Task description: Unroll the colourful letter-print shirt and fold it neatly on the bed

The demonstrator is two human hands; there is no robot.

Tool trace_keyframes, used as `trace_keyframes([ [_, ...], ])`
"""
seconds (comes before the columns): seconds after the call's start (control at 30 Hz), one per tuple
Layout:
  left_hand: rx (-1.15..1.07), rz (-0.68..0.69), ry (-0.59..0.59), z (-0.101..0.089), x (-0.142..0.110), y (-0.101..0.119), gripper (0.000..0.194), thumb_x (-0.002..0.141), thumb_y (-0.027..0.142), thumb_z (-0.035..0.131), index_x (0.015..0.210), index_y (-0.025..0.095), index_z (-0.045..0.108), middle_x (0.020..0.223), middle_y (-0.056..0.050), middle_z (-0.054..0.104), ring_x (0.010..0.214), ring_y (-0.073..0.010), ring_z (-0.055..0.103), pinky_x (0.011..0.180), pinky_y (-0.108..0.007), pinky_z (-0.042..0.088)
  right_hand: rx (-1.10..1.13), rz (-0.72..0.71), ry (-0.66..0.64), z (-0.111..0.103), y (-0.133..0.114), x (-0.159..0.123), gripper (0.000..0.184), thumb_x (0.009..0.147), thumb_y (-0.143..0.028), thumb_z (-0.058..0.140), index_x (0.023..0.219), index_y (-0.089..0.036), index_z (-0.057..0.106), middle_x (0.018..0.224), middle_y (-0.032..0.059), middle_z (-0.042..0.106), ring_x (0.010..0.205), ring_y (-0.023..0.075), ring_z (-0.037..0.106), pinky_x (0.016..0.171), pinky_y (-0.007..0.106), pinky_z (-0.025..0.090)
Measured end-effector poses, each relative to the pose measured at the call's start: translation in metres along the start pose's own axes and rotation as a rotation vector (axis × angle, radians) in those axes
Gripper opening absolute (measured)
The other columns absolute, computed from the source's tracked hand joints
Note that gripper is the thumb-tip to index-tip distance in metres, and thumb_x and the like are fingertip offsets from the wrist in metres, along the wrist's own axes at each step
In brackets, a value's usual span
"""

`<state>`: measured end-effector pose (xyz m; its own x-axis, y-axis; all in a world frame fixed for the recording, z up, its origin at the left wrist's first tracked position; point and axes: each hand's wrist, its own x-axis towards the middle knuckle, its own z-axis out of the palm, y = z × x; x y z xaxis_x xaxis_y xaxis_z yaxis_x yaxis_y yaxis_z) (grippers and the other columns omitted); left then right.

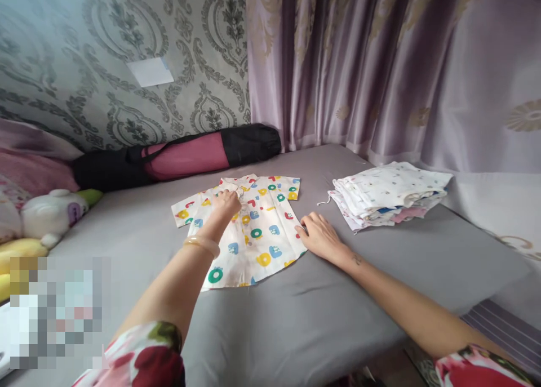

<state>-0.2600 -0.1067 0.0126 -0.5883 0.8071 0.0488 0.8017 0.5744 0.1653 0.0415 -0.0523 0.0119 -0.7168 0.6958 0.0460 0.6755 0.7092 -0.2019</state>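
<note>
A small white short-sleeved shirt [260,246] with a print of coloured letters lies spread flat, its collar toward the wall. My left hand [227,203] is on the front just below the collar, fingers curled down and closed on the fabric; the fingertips are partly hidden. At the shirt's right side edge rests my right hand [320,233], its fingers loosely bent and apart from the thumb, which touches the cloth. To the right of that hand is a stack of folded clothes [393,187], with a white printed piece on top.
The grey bed sheet [274,330] lies under everything. A long black and pink bag [186,157] runs along the wallpapered wall. Plush toys [48,212] sit at the left, above a blurred patch. A purple curtain [350,66] hangs behind the bed.
</note>
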Motion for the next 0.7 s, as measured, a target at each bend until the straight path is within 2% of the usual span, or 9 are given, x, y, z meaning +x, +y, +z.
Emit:
trace_keyframes([
  [0.13,0.021,0.084,-0.013,0.001,0.008,0.053,0.030,0.089,0.019,0.044,0.105,0.016,0.069,0.113,-0.016,0.068,0.112,-0.0321,0.059,0.102,-0.050,0.038,0.029,0.054,0.064,0.011,0.000,0.008,0.016,0.097,-0.032,0.055,0.091,-0.020,0.063,0.101,0.0075,0.059,0.100,0.0224,0.054,0.083,0.030,0.039],
  [0.23,-0.032,0.193,-0.075,0.010,0.013,0.094,0.030,0.090,0.021,0.044,0.107,0.021,0.068,0.113,-0.008,0.070,0.108,-0.0247,0.062,0.099,-0.040,0.041,0.075,0.066,0.103,0.020,0.004,0.009,0.014,0.093,-0.030,0.060,0.083,-0.021,0.062,0.097,0.0055,0.059,0.097,0.0214,0.055,0.082,0.029,0.038],
  [0.3,-0.065,0.238,-0.102,0.016,0.018,0.120,0.030,0.091,0.025,0.047,0.112,0.022,0.067,0.116,-0.007,0.069,0.109,-0.0229,0.061,0.096,-0.034,0.044,0.115,0.060,0.120,0.023,0.006,0.008,0.014,0.091,-0.028,0.061,0.079,-0.021,0.060,0.095,0.0043,0.060,0.095,0.0204,0.057,0.082,0.029,0.037],
  [0.43,-0.096,0.277,-0.110,0.026,0.026,0.161,0.032,0.090,0.036,0.052,0.114,0.019,0.066,0.120,-0.011,0.065,0.114,-0.0255,0.059,0.095,-0.032,0.045,0.211,0.050,0.122,0.021,0.006,0.004,0.009,0.090,-0.024,0.060,0.082,-0.021,0.058,0.090,0.0027,0.063,0.090,0.0193,0.060,0.077,0.027,0.037],
  [0.53,-0.085,0.275,-0.098,0.032,0.032,0.182,0.037,0.088,0.037,0.054,0.116,0.014,0.065,0.124,-0.017,0.061,0.119,-0.0294,0.055,0.098,-0.035,0.043,0.326,0.057,0.082,0.018,0.004,0.000,0.002,0.091,-0.021,0.056,0.093,-0.022,0.056,0.088,0.0016,0.066,0.085,0.0195,0.063,0.071,0.026,0.037],
  [0.7,-0.040,0.287,-0.130,0.041,0.049,0.203,0.038,0.084,0.025,0.056,0.119,0.013,0.065,0.121,-0.020,0.062,0.119,-0.0332,0.054,0.101,-0.041,0.042,0.442,0.004,0.041,0.014,0.004,-0.007,0.020,0.092,-0.016,0.051,0.112,-0.022,0.051,0.093,0.0022,0.070,0.085,0.0208,0.066,0.067,0.026,0.038],
])
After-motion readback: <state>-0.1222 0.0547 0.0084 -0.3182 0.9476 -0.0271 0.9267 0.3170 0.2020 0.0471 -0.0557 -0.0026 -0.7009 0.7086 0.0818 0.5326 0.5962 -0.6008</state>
